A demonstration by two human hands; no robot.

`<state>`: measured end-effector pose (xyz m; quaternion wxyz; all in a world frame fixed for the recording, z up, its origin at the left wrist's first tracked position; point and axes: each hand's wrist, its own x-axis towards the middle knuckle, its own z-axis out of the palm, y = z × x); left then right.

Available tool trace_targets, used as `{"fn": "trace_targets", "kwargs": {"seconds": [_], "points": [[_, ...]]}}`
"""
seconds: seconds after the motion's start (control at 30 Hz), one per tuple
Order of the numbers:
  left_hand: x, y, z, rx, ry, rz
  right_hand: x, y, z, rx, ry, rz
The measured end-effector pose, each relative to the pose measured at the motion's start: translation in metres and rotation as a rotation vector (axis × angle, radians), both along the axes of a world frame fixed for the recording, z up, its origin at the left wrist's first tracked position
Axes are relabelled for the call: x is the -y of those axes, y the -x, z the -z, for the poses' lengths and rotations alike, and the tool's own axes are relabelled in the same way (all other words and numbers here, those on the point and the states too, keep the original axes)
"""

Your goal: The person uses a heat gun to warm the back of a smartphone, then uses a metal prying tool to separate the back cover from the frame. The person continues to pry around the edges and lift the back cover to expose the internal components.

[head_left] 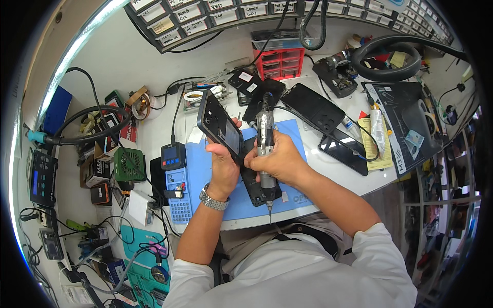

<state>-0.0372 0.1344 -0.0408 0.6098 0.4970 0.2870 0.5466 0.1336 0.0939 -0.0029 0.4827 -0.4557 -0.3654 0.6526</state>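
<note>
My left hand (pixel 224 167) grips a dark smartphone (pixel 222 126), tilted up on its long edge over the blue mat (pixel 298 192). In my right hand (pixel 282 160) is an electric screwdriver (pixel 265 126), its slim bit pointing toward my body past the table's front edge. The fingertips of the right hand come close to the phone's lower end; whether they touch it, I cannot tell. Beneath the screwdriver lies a long black phone part (pixel 254 190) on the mat, partly hidden by the hands and the tool.
Two dark phones, one (pixel 314 107) behind the other (pixel 343 151), lie to the right beside a yellow paper (pixel 376 149). A small blue-buttoned device (pixel 173 155) stands left of the mat. Red drawers (pixel 280 64) stand at the back. The screwdriver's cable crosses rightward.
</note>
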Motion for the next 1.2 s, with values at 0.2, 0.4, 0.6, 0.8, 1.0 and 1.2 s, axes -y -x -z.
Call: {"fn": "trace_targets", "kwargs": {"seconds": [0.2,0.4,0.6,0.8,1.0,1.2], "points": [[0.010,-0.006,-0.006,-0.124,-0.116,0.030,-0.002,-0.001,-0.001,0.047,0.016,-0.077],[0.010,-0.002,-0.005,-0.087,-0.041,0.184,-0.002,0.001,-0.003,-0.002,-0.003,-0.037],[0.007,-0.002,-0.009,0.083,0.045,0.043,-0.003,-0.001,-0.002,0.048,0.086,-0.015],[0.008,0.001,-0.015,0.176,0.098,0.049,-0.004,0.001,0.007,0.046,0.011,-0.047],[0.001,0.003,-0.019,0.234,0.156,-0.040,-0.005,-0.001,0.003,0.126,0.054,0.017],[-0.009,0.018,-0.024,0.380,0.187,0.032,-0.002,-0.022,-0.017,-0.150,-0.011,0.031]]}}
